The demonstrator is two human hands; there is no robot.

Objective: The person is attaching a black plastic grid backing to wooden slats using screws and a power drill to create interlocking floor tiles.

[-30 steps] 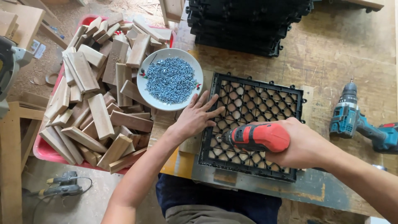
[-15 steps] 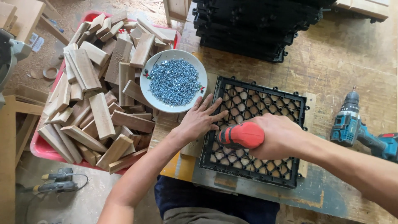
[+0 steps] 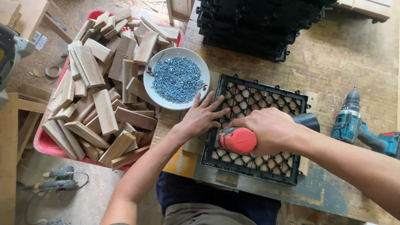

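A person sits at a worn wooden counter (image 3: pixel 341 62), seen from above. Their right hand (image 3: pixel 268 130) is clenched around a red and black power screwdriver (image 3: pixel 237 139), holding it over a square black plastic grid tile (image 3: pixel 254 129) that lies flat on the counter in front of them. The left hand (image 3: pixel 202 117) is released, palm down with fingers spread, pressing on the tile's left edge and the wood just beside it, close to the tool's red body. Just beyond the left hand sits a white plate (image 3: pixel 177 78) heaped with small silvery-blue screws (image 3: pixel 177 80); it rests partly on the counter and partly over a red tub (image 3: pixel 41 143) filled with short wooden blocks (image 3: pixel 104 110). At the far edge of the counter is a stack of black grid tiles (image 3: pixel 254 25) like the one in use. To the right, well apart from the hands, a teal cordless drill (image 3: pixel 358 127) lies on its side. Another power tool (image 3: pixel 54 181) lies on the sawdust-covered floor at lower left.
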